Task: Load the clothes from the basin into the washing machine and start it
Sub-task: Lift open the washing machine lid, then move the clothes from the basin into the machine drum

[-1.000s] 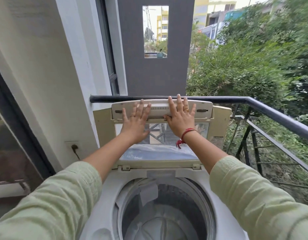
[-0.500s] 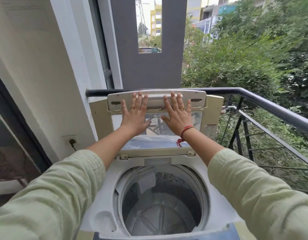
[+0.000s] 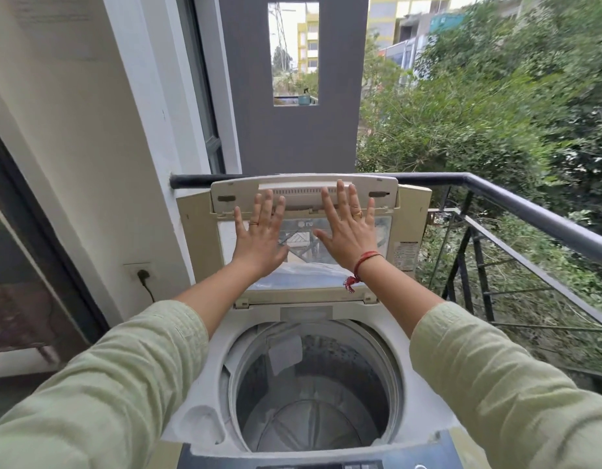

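Note:
A white top-loading washing machine (image 3: 205, 414) stands in front of me with its folding lid (image 3: 303, 191) raised upright against the balcony rail. Its drum (image 3: 313, 397) lies open below and holds no clothes that I can see. My left hand (image 3: 260, 231) and my right hand (image 3: 348, 231) are both spread flat with straight fingers against the raised lid, side by side. The basin and the clothes are out of view.
A black metal railing (image 3: 529, 211) runs behind and to the right of the machine, with trees beyond. A white wall with a plugged socket (image 3: 142, 274) is at left. The machine's dark control panel (image 3: 326, 463) sits at the bottom edge.
My view has tilted down, showing more of the drum and the control panel. Both hands have slid slightly lower on the lid, still flat against it.

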`<state>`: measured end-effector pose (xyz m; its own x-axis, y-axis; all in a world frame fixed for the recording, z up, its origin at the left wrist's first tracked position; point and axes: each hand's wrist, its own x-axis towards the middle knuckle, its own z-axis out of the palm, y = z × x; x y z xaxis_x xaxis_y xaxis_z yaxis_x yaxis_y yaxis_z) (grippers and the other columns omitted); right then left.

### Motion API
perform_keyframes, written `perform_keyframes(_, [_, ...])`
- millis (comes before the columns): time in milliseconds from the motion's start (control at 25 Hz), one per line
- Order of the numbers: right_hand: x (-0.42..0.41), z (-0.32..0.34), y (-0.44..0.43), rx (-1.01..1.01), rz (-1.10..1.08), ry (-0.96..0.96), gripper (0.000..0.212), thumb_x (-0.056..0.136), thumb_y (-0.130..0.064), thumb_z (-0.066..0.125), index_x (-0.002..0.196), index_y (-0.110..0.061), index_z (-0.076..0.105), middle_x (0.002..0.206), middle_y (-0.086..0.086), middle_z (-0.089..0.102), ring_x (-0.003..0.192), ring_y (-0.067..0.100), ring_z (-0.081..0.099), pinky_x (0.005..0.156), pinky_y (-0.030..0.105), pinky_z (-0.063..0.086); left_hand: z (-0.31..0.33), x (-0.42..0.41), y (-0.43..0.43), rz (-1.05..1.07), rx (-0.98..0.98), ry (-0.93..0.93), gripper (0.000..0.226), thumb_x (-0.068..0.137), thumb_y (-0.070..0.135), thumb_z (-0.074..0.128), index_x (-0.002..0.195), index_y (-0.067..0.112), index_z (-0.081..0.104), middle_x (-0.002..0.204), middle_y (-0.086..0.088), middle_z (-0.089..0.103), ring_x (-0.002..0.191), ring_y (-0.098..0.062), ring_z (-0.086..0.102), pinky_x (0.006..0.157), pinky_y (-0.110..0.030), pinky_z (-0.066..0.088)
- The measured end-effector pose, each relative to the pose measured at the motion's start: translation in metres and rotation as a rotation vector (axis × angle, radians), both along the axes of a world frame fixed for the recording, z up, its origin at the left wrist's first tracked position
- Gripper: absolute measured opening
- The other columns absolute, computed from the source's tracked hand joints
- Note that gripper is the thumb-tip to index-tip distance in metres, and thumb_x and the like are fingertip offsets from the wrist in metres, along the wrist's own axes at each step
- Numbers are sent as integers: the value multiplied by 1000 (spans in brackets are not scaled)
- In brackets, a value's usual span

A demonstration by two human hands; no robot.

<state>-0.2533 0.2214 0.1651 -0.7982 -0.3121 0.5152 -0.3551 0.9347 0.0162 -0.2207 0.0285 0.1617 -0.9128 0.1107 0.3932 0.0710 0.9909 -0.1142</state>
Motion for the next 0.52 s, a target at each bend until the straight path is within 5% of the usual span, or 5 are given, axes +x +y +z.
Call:
perform_keyframes(160, [39,-6,-7,-183,186,238,61,92,-47,44,145,-23,26,153,5,18,142,24,14,115,56,11,-8,32,4,-140,266,230,84,86,50,49,149,21,2,159,-7,0,145,-24,-7,113,-56,0])
perform_keyframes(280, [87,-29,-11,-353,399,345,34,88,-28,57,121,-19,55,125,2,48,114,18,46,102,44,35,-22,82,-8,-189,532,314,55,85,44,47,134,20,38,137,-4,46,129,-23,41,103,-47,35])
perform_keyframes(400, [133,-65,-14,-485,516,138,24,88,-19,56,111,-16,63,102,-2,64,96,13,55,97,36,39,-54,131,-33,-75,630,223,34,86,43,44,108,23,60,99,8,66,92,-18,64,79,-34,46])
perform_keyframes(520, [163,-111,-31,-393,594,-102,27,87,-21,56,113,-17,60,111,3,61,103,19,54,93,38,43,-102,175,-58,59,534,28,37,85,46,41,100,22,65,97,9,68,92,-17,64,84,-37,42])
